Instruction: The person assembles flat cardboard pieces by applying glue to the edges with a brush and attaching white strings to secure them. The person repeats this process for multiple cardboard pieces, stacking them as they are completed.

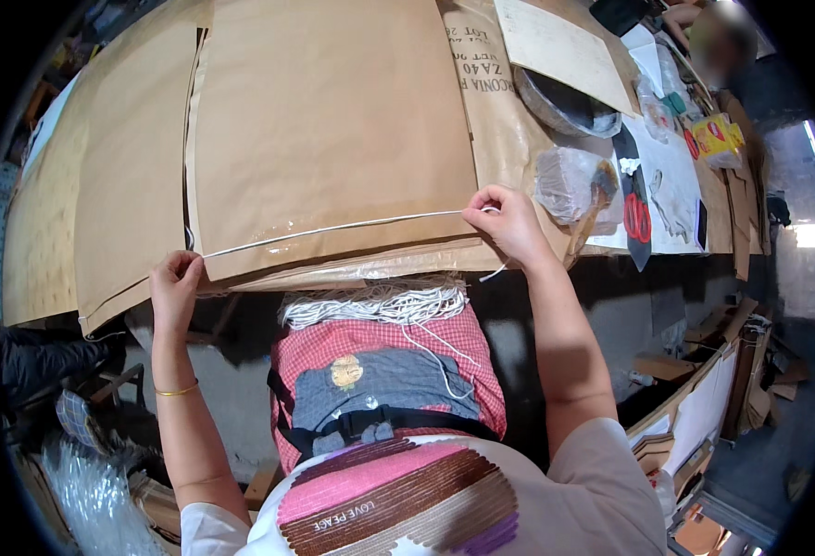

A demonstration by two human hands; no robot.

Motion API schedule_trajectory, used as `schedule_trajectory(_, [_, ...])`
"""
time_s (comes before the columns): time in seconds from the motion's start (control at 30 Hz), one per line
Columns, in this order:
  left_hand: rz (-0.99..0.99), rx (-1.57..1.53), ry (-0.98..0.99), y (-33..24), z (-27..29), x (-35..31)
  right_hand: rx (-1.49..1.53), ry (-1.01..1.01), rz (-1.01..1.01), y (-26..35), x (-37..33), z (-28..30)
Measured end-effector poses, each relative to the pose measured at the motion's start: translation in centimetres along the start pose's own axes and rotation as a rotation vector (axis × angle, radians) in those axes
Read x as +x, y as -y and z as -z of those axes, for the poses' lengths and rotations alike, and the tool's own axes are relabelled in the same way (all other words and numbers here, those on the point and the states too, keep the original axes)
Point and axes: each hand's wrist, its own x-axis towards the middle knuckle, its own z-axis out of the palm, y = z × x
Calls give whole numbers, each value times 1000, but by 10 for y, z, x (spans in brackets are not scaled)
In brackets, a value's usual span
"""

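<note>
A white cord [333, 229] runs taut across the near part of a large brown paper sheet [329, 120]. Its left end is pinched in my left hand [177, 278], at the sheet's near left corner. My right hand [509, 222] pinches the cord near the sheet's right edge, and a short tail dangles below that hand. A thick bundle of white cords [380, 306] lies on my lap, over a red checked apron [287, 357], with a few loose strands trailing down. Another brown sheet [139, 157] lies to the left, with a narrow dark gap between the two.
Red-handled scissors [637, 218] lie on the right of the table, beside a brush [602, 185] and a plastic-wrapped block [563, 181]. Behind them are a round basin [565, 107], a pale board [570, 51] and a yellow packet [718, 141]. A person [722, 42] is at the far right.
</note>
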Motion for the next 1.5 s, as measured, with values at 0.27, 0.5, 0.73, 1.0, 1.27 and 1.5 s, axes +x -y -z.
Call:
schedule_trajectory(0.27, [-611,619,-357,-60,-26,-43,321,201,-247,-2,-5,12])
schedule_trajectory(0.5, [-724,377,-173,-61,-54,-37,677,241,-308,3,-11,16])
schedule_trajectory(0.73, [-732,282,-9,-53,-52,-31,48,-27,-25,1,-13,-13])
schedule_trajectory(1.0, [-618,293,251,-71,-29,-22,-353,-113,656,18,-15,-26])
schedule_trajectory(1.27, [-217,172,234,-69,-30,9,10,41,-16,37,12,-27])
schedule_trajectory(1.5, [-185,559,-74,-81,-55,-2,-658,-205,213,15,7,-49])
